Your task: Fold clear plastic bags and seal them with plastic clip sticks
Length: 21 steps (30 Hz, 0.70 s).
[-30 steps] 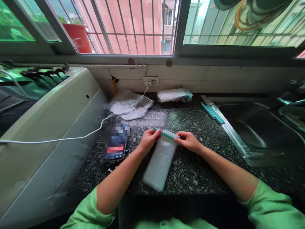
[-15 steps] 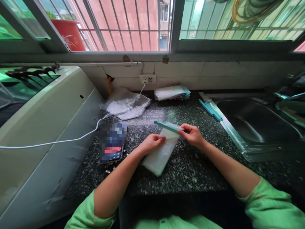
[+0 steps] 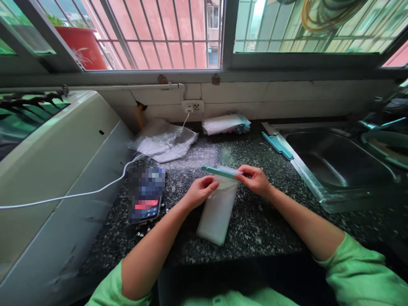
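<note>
A translucent plastic bag [image 3: 218, 212] lies on the dark speckled counter [image 3: 255, 229] in front of me. A teal sealing stick [image 3: 219, 171] sits across its top end. My left hand [image 3: 200, 191] pinches the bag's upper left edge just below the stick. My right hand [image 3: 255, 180] grips the stick's right end with closed fingers. The stick's left end pokes out free.
A phone [image 3: 145, 194] on a white cable [image 3: 73, 194] lies left of the bag. Crumpled plastic [image 3: 164, 140] and a stack of bags [image 3: 225, 124] sit by the wall. More teal sticks [image 3: 277, 145] rest beside the steel sink [image 3: 334, 163]. A white appliance [image 3: 57, 170] stands at left.
My left hand left the stick's left end and now pinches the bag below it. The stick's left end has come off the bag's edge. The view drifted slightly.
</note>
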Available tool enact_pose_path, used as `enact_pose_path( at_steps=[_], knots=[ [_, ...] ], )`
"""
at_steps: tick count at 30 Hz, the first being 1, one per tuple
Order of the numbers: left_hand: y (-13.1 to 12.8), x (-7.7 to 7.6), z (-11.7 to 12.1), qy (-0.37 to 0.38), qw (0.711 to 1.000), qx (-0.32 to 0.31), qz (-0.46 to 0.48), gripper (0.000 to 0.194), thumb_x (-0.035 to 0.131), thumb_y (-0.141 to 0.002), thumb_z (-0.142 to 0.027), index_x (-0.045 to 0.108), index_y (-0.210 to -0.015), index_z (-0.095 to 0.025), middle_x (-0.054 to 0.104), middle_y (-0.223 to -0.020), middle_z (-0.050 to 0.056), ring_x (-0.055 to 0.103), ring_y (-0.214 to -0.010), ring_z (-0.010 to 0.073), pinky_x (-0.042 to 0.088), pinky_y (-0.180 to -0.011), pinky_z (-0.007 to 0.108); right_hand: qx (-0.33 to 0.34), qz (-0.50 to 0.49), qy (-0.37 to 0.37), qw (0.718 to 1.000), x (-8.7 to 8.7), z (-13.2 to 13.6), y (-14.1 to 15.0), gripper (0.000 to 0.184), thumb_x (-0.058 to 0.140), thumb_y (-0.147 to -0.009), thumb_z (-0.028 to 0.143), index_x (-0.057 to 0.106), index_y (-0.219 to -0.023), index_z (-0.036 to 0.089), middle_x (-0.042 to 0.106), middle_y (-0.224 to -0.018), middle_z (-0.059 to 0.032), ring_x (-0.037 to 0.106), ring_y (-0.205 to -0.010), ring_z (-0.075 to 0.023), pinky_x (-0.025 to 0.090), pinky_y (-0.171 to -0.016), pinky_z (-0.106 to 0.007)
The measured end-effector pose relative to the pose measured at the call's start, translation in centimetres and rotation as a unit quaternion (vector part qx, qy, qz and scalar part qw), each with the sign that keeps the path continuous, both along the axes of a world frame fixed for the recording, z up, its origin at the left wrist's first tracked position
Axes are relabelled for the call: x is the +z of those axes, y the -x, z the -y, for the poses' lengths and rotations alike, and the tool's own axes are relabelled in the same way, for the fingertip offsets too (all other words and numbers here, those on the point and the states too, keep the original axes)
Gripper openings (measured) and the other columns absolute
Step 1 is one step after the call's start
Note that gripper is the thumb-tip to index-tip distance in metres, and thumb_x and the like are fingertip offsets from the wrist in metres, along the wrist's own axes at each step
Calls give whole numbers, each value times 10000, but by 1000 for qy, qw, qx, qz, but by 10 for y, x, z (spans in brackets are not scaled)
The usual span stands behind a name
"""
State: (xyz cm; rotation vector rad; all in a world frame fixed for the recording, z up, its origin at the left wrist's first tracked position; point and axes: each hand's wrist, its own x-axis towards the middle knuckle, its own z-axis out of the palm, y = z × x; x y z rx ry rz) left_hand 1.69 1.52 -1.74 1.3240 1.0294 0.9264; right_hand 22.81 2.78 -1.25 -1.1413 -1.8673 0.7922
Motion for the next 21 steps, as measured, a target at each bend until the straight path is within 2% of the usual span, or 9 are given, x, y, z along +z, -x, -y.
enact_pose_path(
  at_steps=[5, 9, 11, 13, 15, 18, 21],
  knots=[
    [-4, -6, -4, 21, 999, 38, 27, 318, 763, -486, -415, 673, -612, -137, 648, -608, 16, 543, -619, 143, 454, -665, 286, 13, -10, 26, 1000, -5, 4, 9, 327, 576, -740, 487, 608, -720, 162, 571, -659, -16, 485, -601, -113, 398, -571, -238],
    [-3, -10, -8, -9, 985, 154, 73, 308, 769, -463, -417, 693, -620, -162, 685, -652, 20, 589, -701, 175, 470, -761, 338, -31, -64, 77, 994, -8, 4, 14, 370, 603, -711, 491, 599, -874, 159, 606, -718, -23, 511, -607, -117, 421, -564, -238],
    [-2, -9, -9, -34, 974, 203, 90, 317, 765, -458, -439, 694, -615, -174, 696, -666, 21, 602, -742, 190, 464, -805, 357, -3, -46, 100, 994, -9, 6, 17, 318, 602, -719, 445, 610, -848, 155, 625, -717, -26, 527, -611, -118, 430, -578, -241],
    [0, -8, -10, -56, 968, 226, 97, 319, 758, -466, -460, 691, -604, -181, 701, -669, 22, 611, -778, 205, 459, -830, 369, 39, 0, 104, 994, -12, 10, 21, 222, 592, -734, 373, 619, -763, 155, 629, -675, -18, 524, -589, -111, 425, -572, -234],
    [1, -8, -10, -66, 967, 228, 91, 318, 746, -489, -470, 693, -614, -182, 706, -684, 27, 615, -799, 217, 461, -826, 374, 61, 53, 80, 993, -17, 13, 25, 155, 570, -749, 298, 614, -693, 160, 614, -617, -4, 508, -553, -102, 404, -547, -222],
    [2, -9, -10, -68, 971, 216, 76, 313, 731, -517, -457, 702, -649, -175, 711, -708, 34, 617, -791, 217, 467, -803, 367, 59, 126, 8, 990, -23, 15, 27, 123, 560, -745, 223, 595, -640, 168, 607, -597, -3, 511, -550, -104, 389, -553, -225],
    [3, -11, -13, -74, 971, 214, 72, 289, 721, -524, -431, 703, -648, -170, 706, -692, 30, 610, -753, 198, 470, -786, 349, 31, 121, -33, 992, -26, 11, 24, 96, 568, -760, 261, 601, -735, 174, 627, -649, -17, 537, -574, -117, 407, -571, -234]
  ],
)
